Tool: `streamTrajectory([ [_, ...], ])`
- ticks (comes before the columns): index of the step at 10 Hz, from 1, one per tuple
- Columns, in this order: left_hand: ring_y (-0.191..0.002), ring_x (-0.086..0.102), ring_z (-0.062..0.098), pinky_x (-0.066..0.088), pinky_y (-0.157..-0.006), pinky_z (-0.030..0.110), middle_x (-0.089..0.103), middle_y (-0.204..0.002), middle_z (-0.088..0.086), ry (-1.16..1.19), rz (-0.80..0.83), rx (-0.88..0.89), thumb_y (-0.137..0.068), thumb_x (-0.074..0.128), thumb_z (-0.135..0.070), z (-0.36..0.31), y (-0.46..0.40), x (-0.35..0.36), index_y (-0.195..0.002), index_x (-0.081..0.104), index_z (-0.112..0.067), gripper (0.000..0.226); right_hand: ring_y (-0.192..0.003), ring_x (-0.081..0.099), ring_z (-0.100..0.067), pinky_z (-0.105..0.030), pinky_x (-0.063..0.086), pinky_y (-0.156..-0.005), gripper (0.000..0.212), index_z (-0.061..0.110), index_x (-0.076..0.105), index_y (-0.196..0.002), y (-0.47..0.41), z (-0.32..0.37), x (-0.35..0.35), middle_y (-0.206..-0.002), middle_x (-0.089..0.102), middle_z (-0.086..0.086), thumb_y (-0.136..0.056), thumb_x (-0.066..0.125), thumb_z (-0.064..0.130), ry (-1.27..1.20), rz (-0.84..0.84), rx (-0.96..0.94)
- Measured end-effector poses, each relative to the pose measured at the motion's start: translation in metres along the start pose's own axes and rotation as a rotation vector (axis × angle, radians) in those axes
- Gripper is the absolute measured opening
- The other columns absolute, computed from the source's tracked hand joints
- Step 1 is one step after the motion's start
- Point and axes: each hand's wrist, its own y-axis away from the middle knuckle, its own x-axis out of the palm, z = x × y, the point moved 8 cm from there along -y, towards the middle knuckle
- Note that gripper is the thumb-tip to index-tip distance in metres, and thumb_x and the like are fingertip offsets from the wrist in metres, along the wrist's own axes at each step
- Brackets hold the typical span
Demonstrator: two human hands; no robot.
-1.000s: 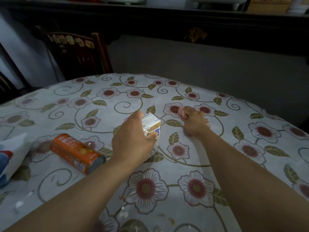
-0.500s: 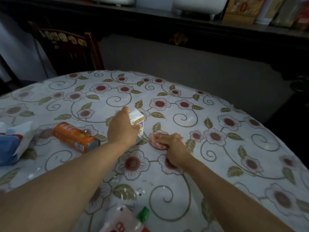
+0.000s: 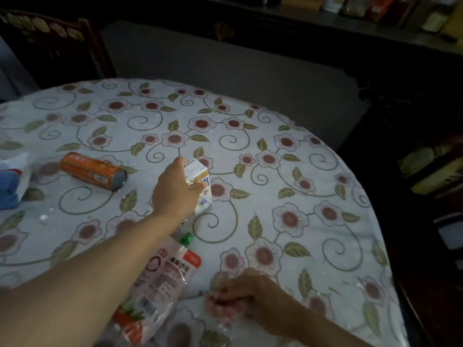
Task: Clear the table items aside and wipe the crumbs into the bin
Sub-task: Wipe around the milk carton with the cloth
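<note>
The left hand (image 3: 175, 194) still grips the upright carton (image 3: 200, 181) mid-table; the right hand (image 3: 240, 294), clutching a pink cloth (image 3: 223, 308), has swept back to 5 o'clock. Open tablecloth (image 3: 313, 221) lies toward 3 o'clock's edge.

The right hand (image 3: 246, 294) has drawn back across the counter (image 3: 313, 186) toward the person. A second ago it lay just beside the carton (image 3: 200, 181), near the middle of the flowered cloth; half a second ago it was just in front of the carton; now it rests near the close edge, well apart from the carton, with the pink cloth (image 3: 220, 309) bunched under its curled fingers. A red-and-white pouch with a green cap (image 3: 162, 279) has come fully into sight beside the left forearm, where half a second ago only its top showed.
</note>
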Motion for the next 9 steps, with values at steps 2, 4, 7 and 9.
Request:
streamTrajectory([
  [2,-0.098,0.059,0.029,0.048,-0.087,0.042,0.063,-0.107,0.008,0.008,0.036,0.041,-0.080,0.070,-0.020,-0.021,0.031,0.020,-0.107,0.051,-0.011,0.034,-0.086,0.059,-0.003,-0.012,0.045,-0.082,0.020,0.002,0.067,-0.104,0.011,-0.075,-0.113,-0.097,0.062,0.000,-0.085,0.060,0.002,0.212,-0.410,0.217],
  [4,-0.090,0.057,0.026,0.051,-0.078,0.042,0.060,-0.096,0.006,0.010,0.083,0.055,-0.080,0.071,-0.021,-0.026,0.053,0.049,-0.102,0.052,-0.008,0.032,-0.112,0.050,-0.040,-0.035,0.042,-0.098,0.049,-0.001,0.067,-0.109,0.002,-0.141,-0.101,-0.131,0.051,-0.017,-0.068,0.047,-0.021,0.358,-0.541,0.506],
  [7,-0.093,0.061,0.028,0.051,-0.075,0.040,0.065,-0.102,0.007,-0.045,0.106,0.073,-0.079,0.072,-0.022,-0.050,0.080,0.066,-0.107,0.052,-0.012,0.036,-0.077,0.062,-0.012,-0.028,0.053,-0.080,0.008,0.013,0.063,-0.082,0.086,-0.019,0.018,-0.090,0.067,-0.009,-0.088,0.059,0.015,-0.026,-0.210,0.113],
  [9,-0.087,0.053,0.021,0.039,-0.070,0.031,0.055,-0.095,-0.001,-0.025,0.137,0.125,-0.078,0.073,-0.024,-0.089,0.093,0.096,-0.107,0.052,-0.014,0.037,-0.090,0.052,0.006,0.000,0.037,-0.075,0.030,0.009,0.066,-0.112,0.130,-0.064,-0.113,-0.097,0.052,0.015,-0.089,0.048,0.010,0.129,-0.537,0.255],
])
